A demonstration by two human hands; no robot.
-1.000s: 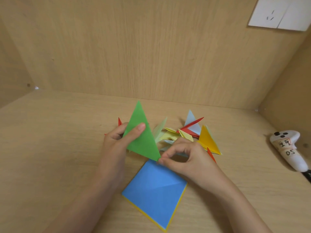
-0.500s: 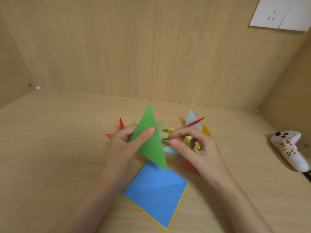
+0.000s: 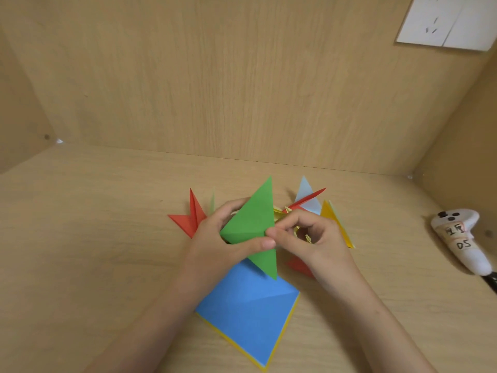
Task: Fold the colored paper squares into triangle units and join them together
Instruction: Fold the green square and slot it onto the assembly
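Green triangle held over blue square on wooden desk; wood-panel walls.

A: Views held?
B: One: head camera, wide-angle.
A: Facing?
B: Forward and down; desk in lower half, back wall in upper.
A: Range?
B: Close; left hand, right hand mid-frame, reaching in from the bottom edge.
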